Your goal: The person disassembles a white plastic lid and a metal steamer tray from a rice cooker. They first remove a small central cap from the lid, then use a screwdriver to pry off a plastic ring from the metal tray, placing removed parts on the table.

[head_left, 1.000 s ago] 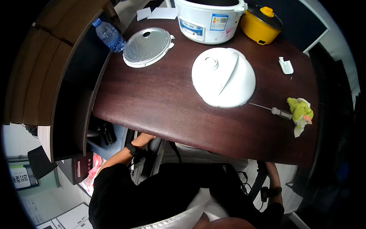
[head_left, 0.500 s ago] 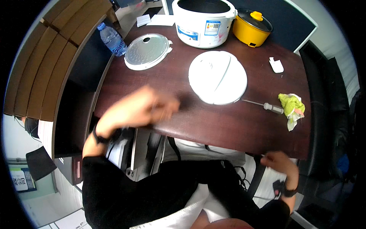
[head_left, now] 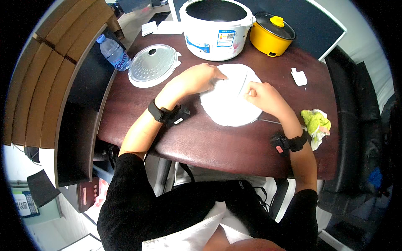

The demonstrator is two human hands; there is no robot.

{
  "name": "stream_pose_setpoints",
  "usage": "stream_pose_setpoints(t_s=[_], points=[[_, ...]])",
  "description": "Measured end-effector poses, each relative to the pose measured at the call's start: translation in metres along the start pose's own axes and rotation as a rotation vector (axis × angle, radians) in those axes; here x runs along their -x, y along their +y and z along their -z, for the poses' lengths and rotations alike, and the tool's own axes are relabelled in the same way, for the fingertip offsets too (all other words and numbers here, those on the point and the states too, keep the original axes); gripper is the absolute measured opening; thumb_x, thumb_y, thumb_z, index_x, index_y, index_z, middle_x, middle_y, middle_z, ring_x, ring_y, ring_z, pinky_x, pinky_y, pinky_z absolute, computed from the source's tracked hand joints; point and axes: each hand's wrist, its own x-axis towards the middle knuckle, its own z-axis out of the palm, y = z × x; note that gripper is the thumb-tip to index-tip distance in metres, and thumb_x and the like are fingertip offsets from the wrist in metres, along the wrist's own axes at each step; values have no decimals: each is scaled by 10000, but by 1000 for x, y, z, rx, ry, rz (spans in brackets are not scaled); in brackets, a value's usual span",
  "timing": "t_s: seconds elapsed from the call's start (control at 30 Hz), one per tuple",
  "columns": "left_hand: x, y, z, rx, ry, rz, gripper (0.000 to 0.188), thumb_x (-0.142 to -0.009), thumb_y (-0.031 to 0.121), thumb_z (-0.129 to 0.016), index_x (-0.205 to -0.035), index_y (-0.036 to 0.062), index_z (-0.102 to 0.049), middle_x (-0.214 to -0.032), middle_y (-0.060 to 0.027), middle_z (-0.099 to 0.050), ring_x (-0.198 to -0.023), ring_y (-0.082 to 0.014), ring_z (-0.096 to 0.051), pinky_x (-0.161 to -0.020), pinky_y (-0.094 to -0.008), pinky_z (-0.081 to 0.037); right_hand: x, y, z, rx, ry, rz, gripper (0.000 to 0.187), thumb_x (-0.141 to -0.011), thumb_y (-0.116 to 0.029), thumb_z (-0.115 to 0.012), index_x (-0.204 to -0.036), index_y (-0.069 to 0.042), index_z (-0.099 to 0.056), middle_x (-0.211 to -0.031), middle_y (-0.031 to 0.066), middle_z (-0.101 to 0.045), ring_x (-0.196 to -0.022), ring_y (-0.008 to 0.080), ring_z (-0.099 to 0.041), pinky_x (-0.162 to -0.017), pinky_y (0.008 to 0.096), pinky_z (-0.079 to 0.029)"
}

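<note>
A round white rice-cooker lid lies flat on the dark wood table in front of me. My left hand reaches over its upper left, fingers drawn together with the tips at the small vent area. At the lid's right part, near the ridge across it, my right hand has its fingers curled in a pinch. Whether either hand grips a small part is hidden. From the lid's lower right edge the metal shaft of a screwdriver runs under my right wrist, which hides the handle.
Behind the lid stands an open white rice cooker, beside a yellow pot. Left are a perforated metal inner lid and a water bottle. A small white plastic piece and a crumpled green cloth lie right.
Both hands have moved in onto the white lid, the left from the table's near left, the right from beside the table's front edge. My head view has shifted slightly.
</note>
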Motion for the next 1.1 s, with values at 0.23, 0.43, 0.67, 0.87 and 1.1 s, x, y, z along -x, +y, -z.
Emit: stream_pose_setpoints(t_s=[0.23,0.43,0.67,0.87,1.1], points=[[-4,-4,-4,1,105,-51,438,-672,4,-667,-1105,68,-656,-1013,-165,-629,-921,-330,-622,-813,-387,-497,-9,11,-1,-34,-20,26,151,-789,-154,-659,-826,-10,-632,-570,57,-520,-519,127,-474,-506,302,-386],[-12,0,4,-4,73,42,356,-679,86,-733,-1030,60,-680,-866,-151,-618,-849,-311,-625,-748,-382,-491,-12,11,-1,-42,-15,43,146,-791,-159,-662,-801,-14,-646,-541,40,-488,-502,106,-438,-489,293,-366],[-23,8,6,-58,9,233,332,-735,261,-723,-940,5,-666,-835,-192,-652,-790,-330,-645,-708,-394,-497,-13,15,-2,-13,-35,1,173,-815,-177,-659,-778,-10,-632,-504,48,-466,-469,102,-415,-468,301,-333],[-21,8,-4,-105,110,242,443,-743,369,-721,-898,-31,-609,-830,-203,-657,-803,-355,-650,-700,-415,-516,-12,7,3,-53,-78,-34,259,-815,-262,-658,-757,-12,-620,-558,135,-559,-469,230,-545,-475,355,-397],[-21,4,6,-25,0,238,516,-690,320,-769,-1007,-40,-578,-856,-205,-659,-830,-349,-654,-724,-410,-523,-14,14,2,-62,-82,-31,258,-825,-258,-651,-750,-13,-618,-567,140,-564,-489,269,-557,-488,373,-409]])
